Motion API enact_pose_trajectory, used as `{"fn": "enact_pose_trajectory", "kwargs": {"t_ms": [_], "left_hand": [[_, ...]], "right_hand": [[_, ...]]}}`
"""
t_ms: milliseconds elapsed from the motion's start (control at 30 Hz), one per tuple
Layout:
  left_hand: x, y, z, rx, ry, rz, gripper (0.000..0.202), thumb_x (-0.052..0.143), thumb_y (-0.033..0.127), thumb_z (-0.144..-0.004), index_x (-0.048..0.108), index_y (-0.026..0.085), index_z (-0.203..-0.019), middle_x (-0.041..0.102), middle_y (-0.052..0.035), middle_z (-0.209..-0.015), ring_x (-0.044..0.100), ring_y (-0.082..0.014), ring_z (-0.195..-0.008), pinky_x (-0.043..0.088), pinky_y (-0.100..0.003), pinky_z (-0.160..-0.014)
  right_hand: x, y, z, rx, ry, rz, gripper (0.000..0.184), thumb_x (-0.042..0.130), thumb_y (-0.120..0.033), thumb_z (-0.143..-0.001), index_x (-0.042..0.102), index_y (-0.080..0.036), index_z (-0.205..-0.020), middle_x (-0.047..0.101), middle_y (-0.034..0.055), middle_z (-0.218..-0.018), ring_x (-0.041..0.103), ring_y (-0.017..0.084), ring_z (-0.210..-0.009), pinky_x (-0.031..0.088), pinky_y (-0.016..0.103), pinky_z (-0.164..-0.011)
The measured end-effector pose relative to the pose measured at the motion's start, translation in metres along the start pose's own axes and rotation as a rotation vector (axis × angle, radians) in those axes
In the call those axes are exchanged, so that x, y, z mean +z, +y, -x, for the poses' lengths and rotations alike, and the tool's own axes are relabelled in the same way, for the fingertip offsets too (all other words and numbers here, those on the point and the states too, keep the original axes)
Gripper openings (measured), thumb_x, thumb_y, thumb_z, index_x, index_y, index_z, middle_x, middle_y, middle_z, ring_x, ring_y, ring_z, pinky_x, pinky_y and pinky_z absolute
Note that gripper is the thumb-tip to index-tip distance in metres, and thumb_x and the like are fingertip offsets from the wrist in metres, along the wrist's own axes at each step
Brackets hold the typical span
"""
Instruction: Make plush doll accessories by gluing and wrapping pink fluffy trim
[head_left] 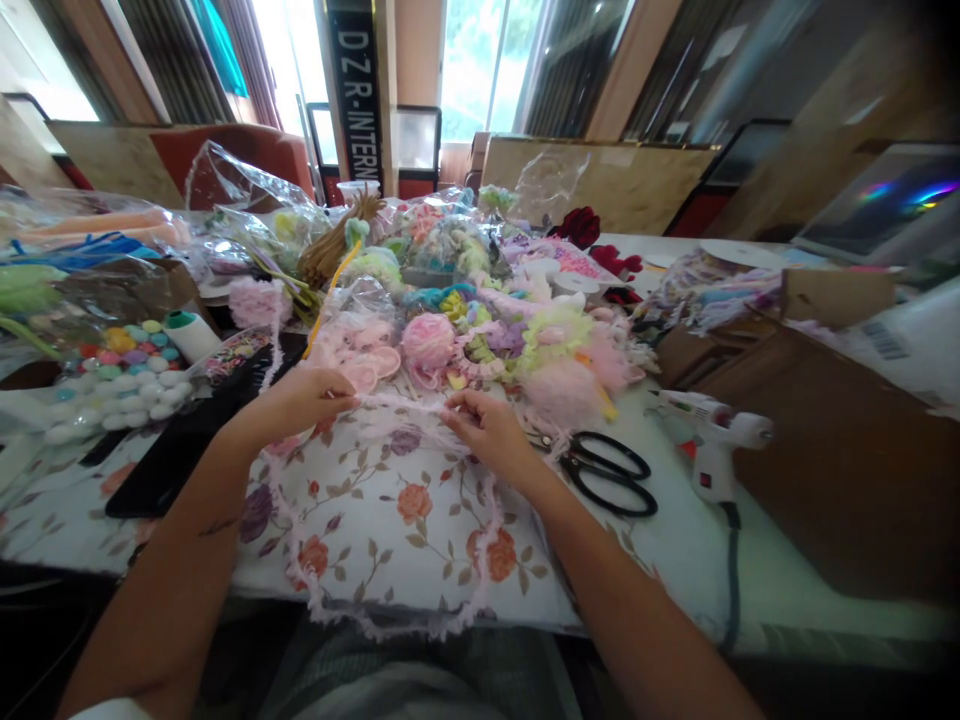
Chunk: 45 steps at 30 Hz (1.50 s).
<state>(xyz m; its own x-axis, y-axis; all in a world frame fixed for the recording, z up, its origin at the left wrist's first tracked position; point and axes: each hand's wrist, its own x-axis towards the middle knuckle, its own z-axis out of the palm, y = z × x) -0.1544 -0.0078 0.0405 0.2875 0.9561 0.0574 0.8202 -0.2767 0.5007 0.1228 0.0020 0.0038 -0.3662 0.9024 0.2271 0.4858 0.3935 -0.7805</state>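
My left hand [304,397] and my right hand [486,427] each pinch a pale pink fuzzy trim strip [397,405] and hold it stretched between them, just above a floral tablecloth [390,520]. The rest of the trim loops down over the table's near edge [420,625]. Both hands are closed on the strip. Black scissors [609,470] lie just right of my right hand. A white glue gun [709,440] rests further right.
A heap of pink, yellow and green craft flowers and pompoms [480,320] fills the table's middle. A bag of coloured pompom balls [124,375] and a white thread spool [191,335] sit at left. Brown cardboard boxes [825,440] stand at right. A black flat object [187,440] lies near my left arm.
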Motion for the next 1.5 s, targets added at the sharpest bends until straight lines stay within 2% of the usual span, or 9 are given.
{"fn": "enact_pose_trajectory", "kwargs": {"t_ms": [167,300,467,667,800,933,1100,1200,1500], "left_hand": [[0.008,0.002,0.004,-0.026,-0.083,-0.038,0.029,0.051,0.042,-0.081,0.07,0.021,-0.074,0.068,-0.0025,-0.069,0.06,-0.0164,-0.063,0.045,-0.023,-0.062],[0.018,0.006,0.001,0.063,-0.065,-0.079,0.026,0.05,0.037,-0.083,0.071,0.022,-0.077,0.07,-0.0047,-0.08,0.063,-0.02,-0.083,0.046,-0.026,-0.078],[0.027,0.008,0.003,0.124,-0.096,-0.145,0.025,0.047,0.026,-0.083,0.071,0.021,-0.086,0.07,-0.0074,-0.096,0.062,-0.0215,-0.094,0.044,-0.029,-0.089],[0.019,0.003,0.014,0.044,-0.078,-0.25,0.041,0.04,0.012,-0.078,0.068,0.023,-0.105,0.068,-0.0054,-0.112,0.06,-0.0222,-0.105,0.043,-0.03,-0.093],[0.013,0.012,0.013,-0.005,-0.021,-0.208,0.037,0.043,0.024,-0.083,0.062,0.023,-0.114,0.065,-0.0061,-0.118,0.06,-0.0245,-0.106,0.043,-0.033,-0.092],[0.019,0.025,0.001,-0.003,-0.09,-0.183,0.038,0.061,0.038,-0.073,0.057,0.022,-0.108,0.065,-0.0068,-0.107,0.061,-0.0245,-0.096,0.045,-0.031,-0.079],[0.034,0.024,-0.015,0.038,-0.125,-0.22,0.022,0.06,0.033,-0.07,0.054,0.02,-0.087,0.061,-0.0031,-0.083,0.056,-0.0198,-0.075,0.04,-0.028,-0.064],[0.039,0.019,-0.017,0.089,-0.112,-0.123,0.007,0.053,0.024,-0.074,0.056,0.018,-0.075,0.06,-0.0022,-0.075,0.055,-0.0171,-0.071,0.039,-0.027,-0.064],[0.041,0.014,-0.009,0.056,-0.055,0.035,0.016,0.052,0.023,-0.078,0.066,0.017,-0.08,0.067,-0.0036,-0.079,0.059,-0.0164,-0.074,0.044,-0.027,-0.07]], "right_hand": [[0.002,0.002,0.0,0.004,0.005,0.099,0.015,0.055,-0.028,-0.083,0.063,-0.019,-0.075,0.051,-0.0033,-0.056,0.046,0.012,-0.054,0.032,0.023,-0.056],[0.001,0.001,0.0,0.014,0.066,0.236,0.015,0.055,-0.027,-0.084,0.064,-0.018,-0.075,0.058,0.0,-0.06,0.051,0.014,-0.058,0.032,0.024,-0.058],[0.002,0.0,0.001,0.017,0.06,0.322,0.014,0.055,-0.025,-0.085,0.065,-0.018,-0.078,0.063,0.0024,-0.065,0.055,0.015,-0.061,0.033,0.024,-0.059],[0.003,0.0,0.002,0.019,0.023,0.366,0.014,0.054,-0.023,-0.085,0.064,-0.017,-0.078,0.065,0.0039,-0.068,0.056,0.016,-0.063,0.033,0.024,-0.059],[0.004,0.001,0.002,0.012,0.017,0.385,0.014,0.054,-0.023,-0.085,0.065,-0.017,-0.078,0.066,0.0046,-0.07,0.057,0.016,-0.064,0.033,0.024,-0.059],[0.005,0.002,0.001,0.015,0.01,0.4,0.014,0.054,-0.024,-0.085,0.065,-0.017,-0.079,0.066,0.0047,-0.07,0.057,0.017,-0.064,0.033,0.025,-0.059],[0.003,0.003,0.002,0.018,0.017,0.442,0.015,0.054,-0.025,-0.086,0.066,-0.018,-0.08,0.067,0.0052,-0.071,0.057,0.017,-0.065,0.032,0.025,-0.059],[0.002,0.002,0.002,0.023,0.019,0.481,0.015,0.054,-0.024,-0.086,0.066,-0.018,-0.081,0.068,0.0054,-0.072,0.058,0.018,-0.067,0.032,0.025,-0.059],[-0.005,0.001,0.003,0.065,-0.048,0.639,0.014,0.056,-0.023,-0.083,0.068,-0.02,-0.077,0.069,0.0069,-0.075,0.06,0.019,-0.07,0.03,0.027,-0.058]]}}
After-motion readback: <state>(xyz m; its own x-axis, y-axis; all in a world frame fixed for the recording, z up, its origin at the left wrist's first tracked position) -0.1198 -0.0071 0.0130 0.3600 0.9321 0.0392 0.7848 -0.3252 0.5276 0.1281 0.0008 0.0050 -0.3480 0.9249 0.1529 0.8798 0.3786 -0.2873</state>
